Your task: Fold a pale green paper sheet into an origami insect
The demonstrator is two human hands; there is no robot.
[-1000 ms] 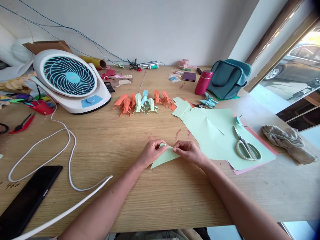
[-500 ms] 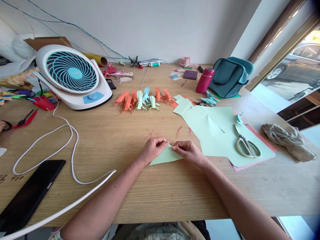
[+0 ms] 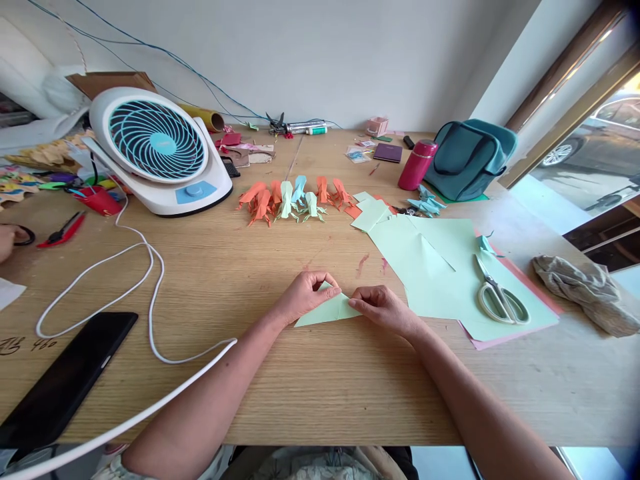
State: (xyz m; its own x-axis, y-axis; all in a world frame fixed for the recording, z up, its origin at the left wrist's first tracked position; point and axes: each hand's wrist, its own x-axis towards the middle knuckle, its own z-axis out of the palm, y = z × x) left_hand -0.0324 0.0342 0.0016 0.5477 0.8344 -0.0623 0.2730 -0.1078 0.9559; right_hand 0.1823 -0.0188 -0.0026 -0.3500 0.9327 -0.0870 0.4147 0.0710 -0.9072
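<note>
Wooden tabletop (image 3: 310,393) fills the lower and middle frame, with a white wall behind it and a window at the right edge.

Nearest to me, both forearms run up from the bottom edge and meet at centre frame. I note the left hand (image 3: 303,298) and the right hand (image 3: 383,308) on either side of a folded pale green paper (image 3: 327,311), which lies flat on the wood as a low triangle. Its long axis runs from lower left to upper right in the picture. The left fingers are curled and pinch the upper point of the paper; the right fingertips press together on its right corner. The two hands sit about equally near to the fold, the paper directly between them, the peak under the left fingertips.

At lower left I record a black phone (image 3: 65,377) and a looping white cable (image 3: 150,313).

Right of centre lies a spread of loose green sheets (image 3: 430,267) over a pink one, with scissors (image 3: 500,300) resting on top and a crumpled grey cloth (image 3: 585,290) near the right edge.

Further back, a row of folded paper figures (image 3: 295,197) in orange, green and blue stands in mid frame. A white table fan (image 3: 160,150) occupies the upper left, red-handled snips (image 3: 63,230) beside it. A pink flask (image 3: 417,165) and a teal bag (image 3: 473,157) stand at upper right. Another person's hand shows partly at the far left edge.
</note>
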